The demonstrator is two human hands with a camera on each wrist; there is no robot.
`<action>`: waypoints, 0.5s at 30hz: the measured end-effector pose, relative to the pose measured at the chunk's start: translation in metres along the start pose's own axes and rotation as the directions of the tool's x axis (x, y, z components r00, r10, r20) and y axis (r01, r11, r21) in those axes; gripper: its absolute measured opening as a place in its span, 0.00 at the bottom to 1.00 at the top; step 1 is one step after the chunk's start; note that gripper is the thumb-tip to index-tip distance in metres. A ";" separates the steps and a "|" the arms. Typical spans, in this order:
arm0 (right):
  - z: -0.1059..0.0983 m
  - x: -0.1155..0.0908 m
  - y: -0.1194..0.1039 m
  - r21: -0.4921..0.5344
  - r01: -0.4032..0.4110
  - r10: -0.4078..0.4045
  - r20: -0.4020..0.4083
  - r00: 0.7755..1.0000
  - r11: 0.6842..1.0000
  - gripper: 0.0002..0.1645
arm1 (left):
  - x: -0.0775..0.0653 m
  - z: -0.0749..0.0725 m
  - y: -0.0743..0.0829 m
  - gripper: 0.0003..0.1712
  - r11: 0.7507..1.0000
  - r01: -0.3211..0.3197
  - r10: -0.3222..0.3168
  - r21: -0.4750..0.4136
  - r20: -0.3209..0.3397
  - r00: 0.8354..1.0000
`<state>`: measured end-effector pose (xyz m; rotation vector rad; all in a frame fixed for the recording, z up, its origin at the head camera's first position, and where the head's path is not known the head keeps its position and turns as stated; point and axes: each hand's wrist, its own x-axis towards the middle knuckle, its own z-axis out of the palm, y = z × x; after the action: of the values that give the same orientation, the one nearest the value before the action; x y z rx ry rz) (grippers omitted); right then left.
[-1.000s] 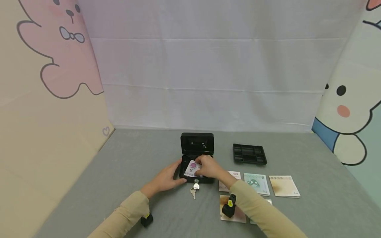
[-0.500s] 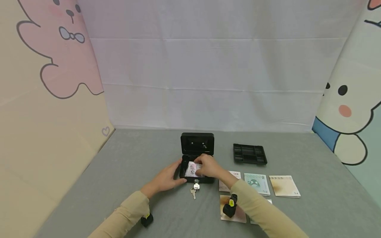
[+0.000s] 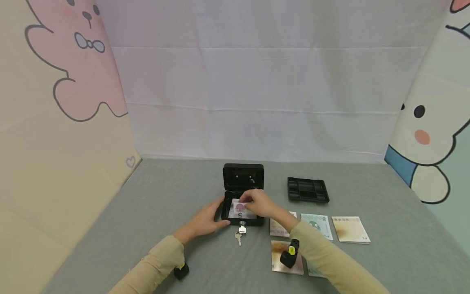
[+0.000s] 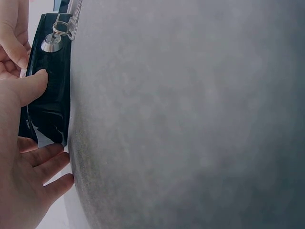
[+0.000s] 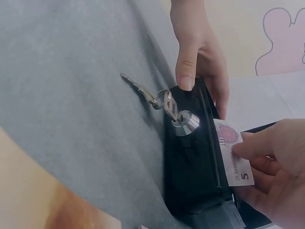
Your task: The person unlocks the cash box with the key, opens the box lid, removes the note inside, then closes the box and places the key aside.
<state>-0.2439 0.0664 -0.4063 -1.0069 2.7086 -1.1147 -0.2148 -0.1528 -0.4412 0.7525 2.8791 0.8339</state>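
A black cash box stands on the grey table with its lid raised. My left hand grips its left front corner, the thumb against the front wall and the fingers along the side. Over the box's inside, my right hand pinches a purple-and-white banknote marked 5 between thumb and fingers. More pale note paper lies in the box under it. From the lock on the front hang keys on a ring. The right hand hides part of the box's inside.
A black compartment tray sits behind and to the right. Banknote stacks lie at the right: pink, green, tan, brown, and another green one partly under the right sleeve. Cloth walls surround the table.
My right hand has shifted slightly up and back, its forearm a little rightward. The pinched banknote has turned, and its purple design shows again. My left hand has stayed on the box.
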 end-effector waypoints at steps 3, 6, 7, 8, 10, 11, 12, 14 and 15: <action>-0.002 0.000 0.001 0.024 0.024 -0.024 0.005 1.000 0.999 0.09 | 0.000 0.000 0.000 0.46 1.000 0.005 -0.005 -0.002 0.005 1.000; -0.005 -0.001 0.001 0.030 0.040 -0.040 0.003 0.999 0.999 0.10 | 0.000 0.000 0.000 0.46 1.000 0.008 -0.008 0.001 0.007 1.000; -0.006 -0.001 0.000 0.032 0.042 -0.042 0.002 0.999 0.999 0.10 | 0.000 0.000 0.001 0.46 1.000 0.007 -0.007 0.002 0.007 1.000; -0.008 -0.001 -0.001 0.036 0.041 -0.041 -0.002 0.999 0.999 0.10 | 0.000 0.000 0.001 0.46 1.000 0.007 -0.007 0.001 0.006 1.000; -0.011 -0.001 -0.003 0.043 0.044 -0.044 -0.011 0.999 0.998 0.10 | 0.000 -0.001 0.001 0.46 1.000 0.005 -0.005 0.001 0.006 1.000; -0.013 -0.002 -0.004 0.052 0.042 -0.041 -0.015 0.999 0.998 0.10 | 0.000 -0.001 0.001 0.46 1.000 0.005 -0.005 -0.003 0.006 1.000; -0.015 -0.002 -0.006 0.061 0.039 -0.038 -0.018 0.999 0.997 0.10 | 0.000 -0.001 0.001 0.46 1.000 0.007 -0.007 -0.004 0.007 1.000; -0.019 -0.002 -0.009 0.074 0.031 -0.029 -0.022 0.999 0.997 0.10 | 0.000 -0.001 0.001 0.46 1.000 0.012 -0.012 -0.004 0.009 1.000; -0.022 -0.003 -0.011 0.083 0.025 -0.023 -0.020 1.000 0.996 0.10 | 0.000 -0.001 0.002 0.46 1.000 0.016 -0.016 -0.003 0.010 1.000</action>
<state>-0.2418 0.0758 -0.3840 -1.0241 2.6468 -1.2361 -0.2143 -0.1522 -0.4394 0.7305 2.8702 0.8297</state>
